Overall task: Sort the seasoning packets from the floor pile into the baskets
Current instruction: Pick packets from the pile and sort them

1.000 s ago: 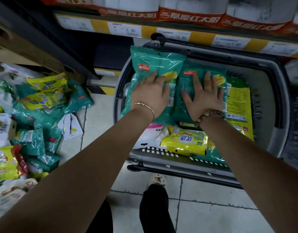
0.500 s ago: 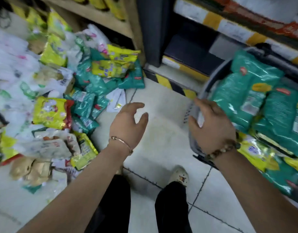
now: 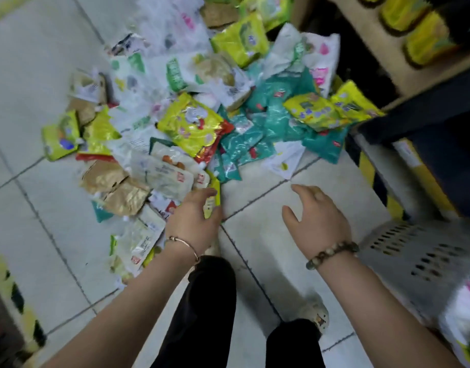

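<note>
Fingers and thumb of my left hand curl round a small yellow-green packet at the near edge of the pile of seasoning packets. My right hand is spread loose and holds nothing, over bare tile right of that edge. A grey perforated basket stands farther right of the pile, below the dark shelving.
</note>
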